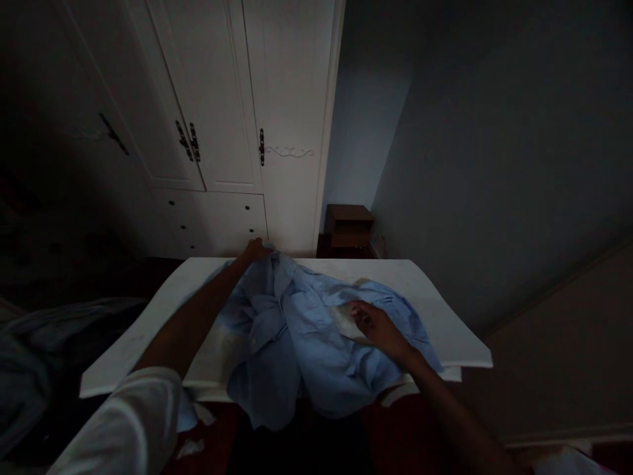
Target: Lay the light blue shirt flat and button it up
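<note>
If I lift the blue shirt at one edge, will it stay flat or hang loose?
Probably loose: the blue shirt lies in soft folds and droops over the front edge of the white board. It looks thin, so likely light.

**Dim Bedroom With a White Wardrobe**

The room lay in low light. Straight beyond the fingers of the left hand (257,251) stood a white wardrobe (232,86) with dark handles (262,146) and drawers (212,221) at its foot. Farther out, to the right of those fingertips, a small brown nightstand (350,225) sat in the corner on a dark reddish floor (324,247). A grey-blue wall (494,165) ran well off to the right of the right hand (380,330) and its fingers, with a paler panel (568,343) below. A white tabletop (445,297) lay under both sets of fingers.
</note>
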Demonstrator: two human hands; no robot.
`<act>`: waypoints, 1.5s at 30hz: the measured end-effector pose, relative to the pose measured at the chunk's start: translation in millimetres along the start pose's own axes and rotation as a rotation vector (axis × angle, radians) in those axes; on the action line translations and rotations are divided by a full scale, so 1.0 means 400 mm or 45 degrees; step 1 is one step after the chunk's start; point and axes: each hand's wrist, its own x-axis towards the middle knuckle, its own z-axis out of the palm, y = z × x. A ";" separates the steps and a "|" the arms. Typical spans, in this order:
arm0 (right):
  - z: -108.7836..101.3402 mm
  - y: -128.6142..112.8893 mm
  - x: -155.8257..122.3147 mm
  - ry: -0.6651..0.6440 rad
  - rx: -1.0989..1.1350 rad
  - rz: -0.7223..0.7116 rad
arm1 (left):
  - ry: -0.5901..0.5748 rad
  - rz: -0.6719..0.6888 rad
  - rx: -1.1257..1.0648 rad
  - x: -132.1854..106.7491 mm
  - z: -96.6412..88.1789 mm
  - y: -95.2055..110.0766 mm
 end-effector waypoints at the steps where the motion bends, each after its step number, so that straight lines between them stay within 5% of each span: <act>1: 0.003 0.007 0.033 0.029 -0.058 -0.049 | -0.008 0.004 0.028 -0.020 0.007 -0.005; 5: 0.037 0.017 0.174 -0.100 -0.411 -0.153 | 0.000 0.052 0.109 -0.125 0.033 -0.017; 11: 0.094 0.008 0.305 -0.314 -0.725 0.044 | 0.003 0.190 0.151 -0.363 0.093 0.004; 15: 0.020 0.041 0.361 -0.066 -0.770 0.257 | 0.054 0.264 0.061 -0.510 0.121 0.014; 18: -0.074 0.077 0.397 0.242 -0.798 0.520 | 0.137 0.244 -0.047 -0.571 0.117 0.002; 21: -0.136 0.092 0.408 0.359 -0.782 0.543 | 0.269 0.243 -0.222 -0.614 0.099 -0.013; 27: -0.085 0.049 0.301 0.181 -0.615 0.145 | 0.547 0.022 -0.525 -0.775 0.098 -0.012; 33: 0.033 -0.060 0.083 -0.302 -0.182 -0.147 | 0.518 -0.232 -0.581 -0.919 0.143 -0.027; 38: 0.075 -0.118 -0.011 -0.482 -0.084 -0.033 | 0.420 -0.197 -0.551 -0.917 0.144 -0.017; 45: 0.142 -0.119 -0.055 -0.375 0.036 0.022 | 0.391 -0.356 -0.536 -0.894 0.082 0.026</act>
